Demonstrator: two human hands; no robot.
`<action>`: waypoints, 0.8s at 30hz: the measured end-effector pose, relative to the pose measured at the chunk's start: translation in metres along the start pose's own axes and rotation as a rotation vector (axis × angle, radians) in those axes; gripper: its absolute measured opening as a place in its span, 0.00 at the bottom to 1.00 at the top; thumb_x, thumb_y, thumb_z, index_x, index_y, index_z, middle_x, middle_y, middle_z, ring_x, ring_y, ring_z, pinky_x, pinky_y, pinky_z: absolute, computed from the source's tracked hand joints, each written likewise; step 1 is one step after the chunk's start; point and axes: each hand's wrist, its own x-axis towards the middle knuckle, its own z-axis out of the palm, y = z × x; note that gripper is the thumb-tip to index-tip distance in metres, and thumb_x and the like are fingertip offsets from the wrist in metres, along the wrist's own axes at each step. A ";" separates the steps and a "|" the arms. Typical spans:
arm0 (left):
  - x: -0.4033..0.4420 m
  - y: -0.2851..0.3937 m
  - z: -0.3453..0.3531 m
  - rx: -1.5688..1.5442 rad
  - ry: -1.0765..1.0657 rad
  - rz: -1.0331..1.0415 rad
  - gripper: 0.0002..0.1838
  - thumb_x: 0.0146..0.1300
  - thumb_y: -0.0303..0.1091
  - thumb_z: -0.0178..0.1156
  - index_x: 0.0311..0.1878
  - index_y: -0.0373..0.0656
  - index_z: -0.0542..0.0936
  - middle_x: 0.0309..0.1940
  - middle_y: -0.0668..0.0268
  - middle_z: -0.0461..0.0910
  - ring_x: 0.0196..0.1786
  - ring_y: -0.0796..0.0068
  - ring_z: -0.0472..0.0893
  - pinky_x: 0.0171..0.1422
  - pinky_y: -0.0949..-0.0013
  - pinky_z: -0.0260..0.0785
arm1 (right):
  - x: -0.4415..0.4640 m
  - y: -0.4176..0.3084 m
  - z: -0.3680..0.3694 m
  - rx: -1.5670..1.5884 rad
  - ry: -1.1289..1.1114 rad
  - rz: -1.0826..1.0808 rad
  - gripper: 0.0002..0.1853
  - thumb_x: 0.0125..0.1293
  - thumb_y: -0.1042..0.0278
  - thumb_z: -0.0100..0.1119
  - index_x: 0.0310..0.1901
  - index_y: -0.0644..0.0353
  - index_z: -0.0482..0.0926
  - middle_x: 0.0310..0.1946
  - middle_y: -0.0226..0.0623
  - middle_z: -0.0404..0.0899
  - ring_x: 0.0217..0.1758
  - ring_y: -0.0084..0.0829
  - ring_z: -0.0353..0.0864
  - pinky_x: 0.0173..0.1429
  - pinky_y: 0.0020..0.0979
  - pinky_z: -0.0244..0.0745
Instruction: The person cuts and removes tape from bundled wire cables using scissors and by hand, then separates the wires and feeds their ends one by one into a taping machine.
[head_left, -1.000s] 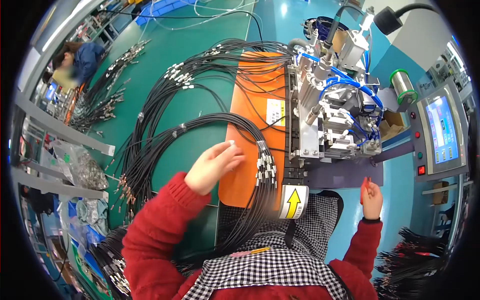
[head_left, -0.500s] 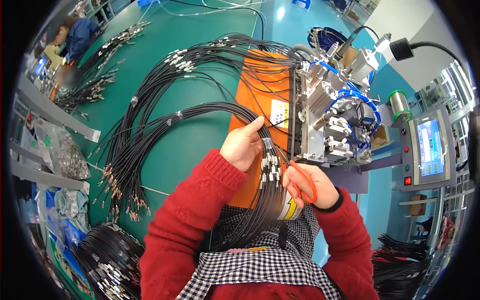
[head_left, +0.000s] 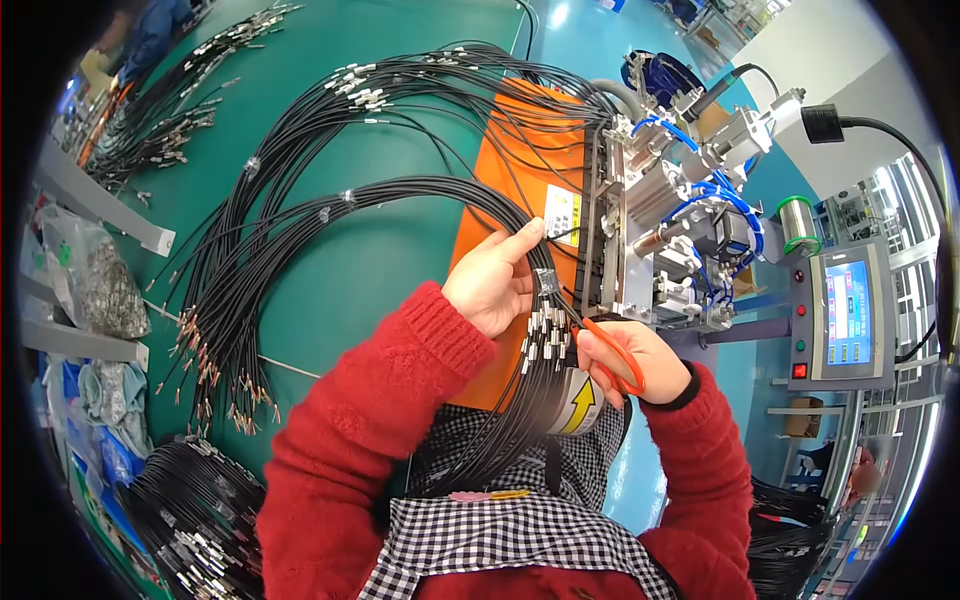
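Note:
A thick bundle of black cables [head_left: 430,187] curves over the table and hangs down toward my lap. My left hand [head_left: 492,285] is closed around it, thumb on top, just above a clear tape band [head_left: 546,282]. Below the band sits a cluster of silver and white connectors [head_left: 545,340]. My right hand [head_left: 648,360] grips scissors [head_left: 628,362] by their red-orange handles, right beside the connectors. The blades point up along the bundle's right side and are partly hidden, so whether they touch it is unclear.
A metal fixture with blue air tubes [head_left: 680,220] stands on the right beside an orange board [head_left: 490,160]. Farther right are a control screen [head_left: 848,310] and a wire spool [head_left: 798,225]. More cable bundles lie on the green table [head_left: 400,30] and at lower left [head_left: 200,510].
The camera view has shifted slightly. My left hand stays on the bundle, and my right hand still holds the scissors beside the connectors, with little visible movement.

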 end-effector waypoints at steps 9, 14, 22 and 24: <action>-0.011 -0.006 0.007 -0.043 -0.063 0.075 0.15 0.72 0.40 0.56 0.56 0.44 0.70 0.46 0.59 0.76 0.52 0.60 0.82 0.47 0.65 0.78 | 0.013 0.007 0.013 -0.343 0.212 -0.197 0.18 0.69 0.56 0.60 0.28 0.61 0.75 0.13 0.30 0.72 0.11 0.23 0.69 0.16 0.25 0.61; -0.006 -0.013 0.004 -0.070 -0.061 0.072 0.15 0.72 0.39 0.55 0.57 0.44 0.69 0.49 0.57 0.77 0.53 0.58 0.82 0.46 0.64 0.79 | 0.022 0.012 0.014 -0.691 0.372 -0.405 0.16 0.66 0.58 0.63 0.27 0.62 0.75 0.12 0.34 0.73 0.12 0.29 0.70 0.18 0.30 0.62; -0.003 -0.010 0.006 -0.072 0.018 0.046 0.13 0.72 0.34 0.53 0.56 0.43 0.69 0.51 0.55 0.77 0.52 0.57 0.82 0.46 0.62 0.79 | 0.031 0.015 0.024 -0.819 0.510 -0.507 0.15 0.65 0.61 0.64 0.27 0.62 0.74 0.13 0.38 0.72 0.12 0.36 0.67 0.19 0.33 0.62; -0.002 -0.003 -0.001 -0.134 -0.023 0.006 0.13 0.70 0.31 0.53 0.56 0.42 0.69 0.51 0.55 0.77 0.51 0.57 0.82 0.48 0.61 0.79 | 0.034 0.015 0.024 -0.814 0.528 -0.546 0.14 0.66 0.62 0.62 0.28 0.62 0.75 0.14 0.34 0.73 0.12 0.30 0.65 0.18 0.30 0.60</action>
